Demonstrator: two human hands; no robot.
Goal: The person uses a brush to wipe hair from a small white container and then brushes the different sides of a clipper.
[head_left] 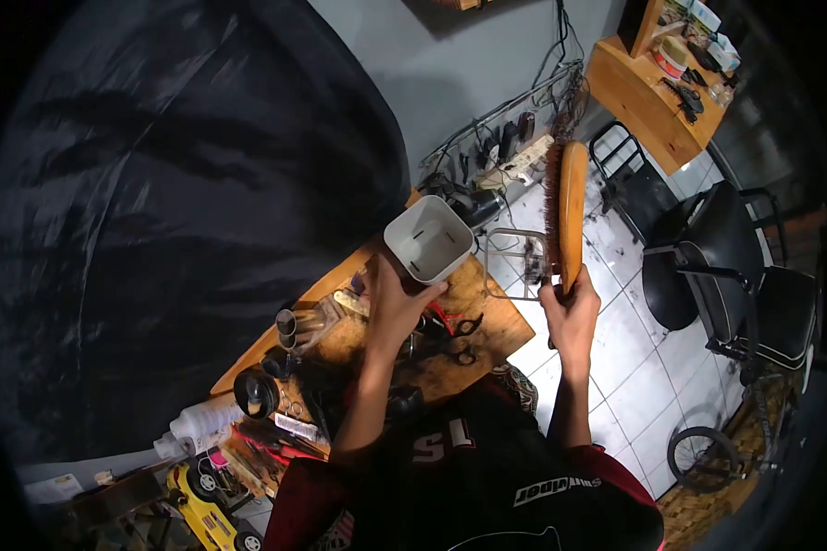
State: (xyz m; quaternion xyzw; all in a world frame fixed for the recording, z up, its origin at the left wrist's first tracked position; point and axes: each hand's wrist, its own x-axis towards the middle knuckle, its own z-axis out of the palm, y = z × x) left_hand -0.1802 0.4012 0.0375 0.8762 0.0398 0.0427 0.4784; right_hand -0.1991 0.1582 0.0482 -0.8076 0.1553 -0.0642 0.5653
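My left hand (397, 303) holds a white square plastic container (429, 239) from below, its open mouth facing me and nothing visible inside. My right hand (570, 312) grips the lower end of a wooden brush (565, 207) with dark bristles on its left side, held upright just right of the container. Both are raised above a wooden worktop (487, 317) that carries scissors (464, 326) and other small tools.
A large black cape (175, 211) fills the left side. Metal cups (289, 326), bottles and combs lie on the worktop's left end. A wire rack (515, 266) sits at the worktop's edge. Black chairs (717, 266) stand on the white tiled floor, with a wooden shelf (648, 101) beyond.
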